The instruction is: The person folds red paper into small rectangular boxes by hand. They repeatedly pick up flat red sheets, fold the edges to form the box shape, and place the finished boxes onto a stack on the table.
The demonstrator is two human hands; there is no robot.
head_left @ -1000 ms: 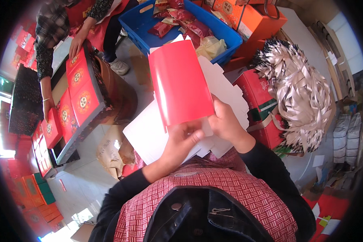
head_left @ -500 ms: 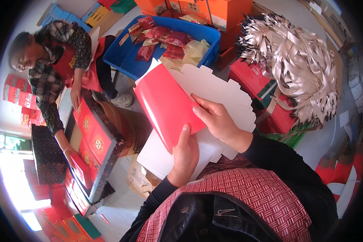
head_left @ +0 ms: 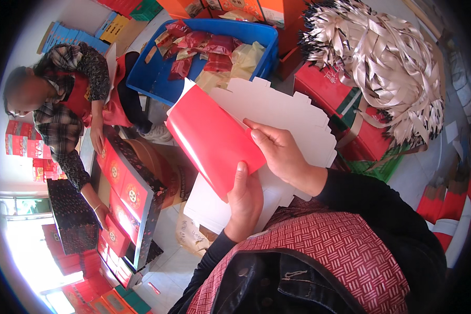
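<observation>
Holding one bent red card [head_left: 212, 141] between two hands [head_left: 246, 204] [head_left: 288, 159]

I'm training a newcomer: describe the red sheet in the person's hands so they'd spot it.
Find the blue crate near the top, then the white cardboard below it. Over that, the left hand and right hand hold the red sheet: glossy and curved, unlike the flat white pieces.

Head-worn L fisheye cam, facing down, hands [head_left: 285, 158] v. close.

A blue crate [head_left: 154, 73] is holding red packets [head_left: 220, 44], while heaped pale ribbons [head_left: 390, 63] are partly covering red packaging [head_left: 322, 83].
</observation>
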